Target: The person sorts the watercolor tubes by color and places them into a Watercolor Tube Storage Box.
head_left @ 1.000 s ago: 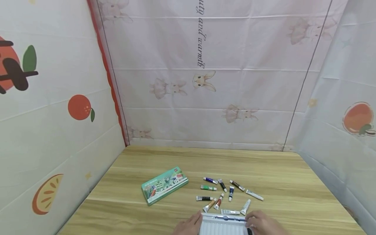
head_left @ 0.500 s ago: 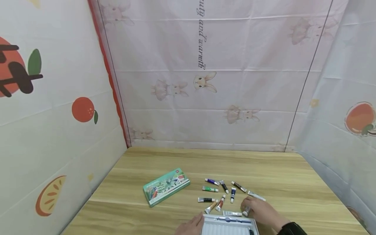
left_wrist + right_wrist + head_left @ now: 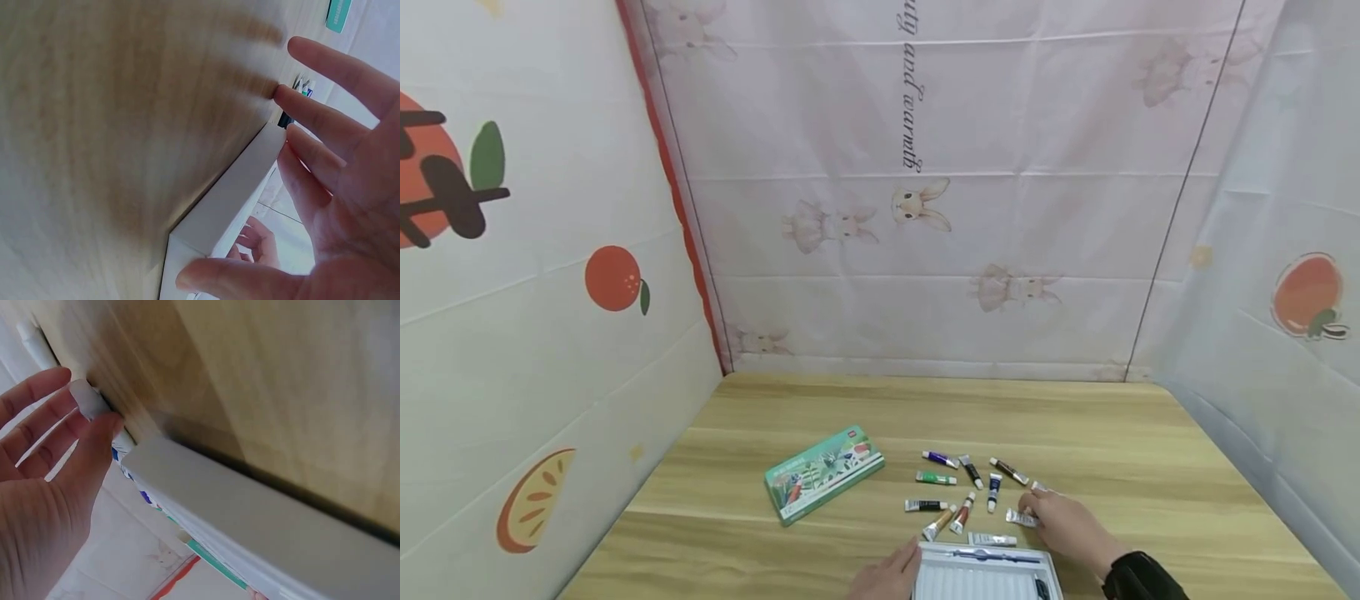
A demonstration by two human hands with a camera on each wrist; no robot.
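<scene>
In the head view, a white tray [image 3: 983,575] with a ribbed inside lies at the front table edge, holding a thin blue paintbrush [image 3: 992,556] and a dark tube [image 3: 1041,588]. My left hand [image 3: 887,575] rests against its left side; the left wrist view shows fairly straight fingers [image 3: 322,122] and the thumb touching the tray wall. Beyond the tray's right corner, my right hand [image 3: 1067,525] pinches a whitish paint tube [image 3: 1021,518] between thumb and fingertips. The right wrist view shows the tube's pale end [image 3: 89,400] at the thumb.
Several paint tubes lie scattered behind the tray, among them a green one [image 3: 936,477], a black one [image 3: 926,506] and a silver-white one [image 3: 992,540]. A green illustrated box [image 3: 824,475] lies to the left. Printed cloth [image 3: 865,317] surrounds the table.
My right hand left the paintbrush in the tray, reached up and right to the whitish tube, and turned it from slanted to nearly sideways. My left hand stays at the tray.
</scene>
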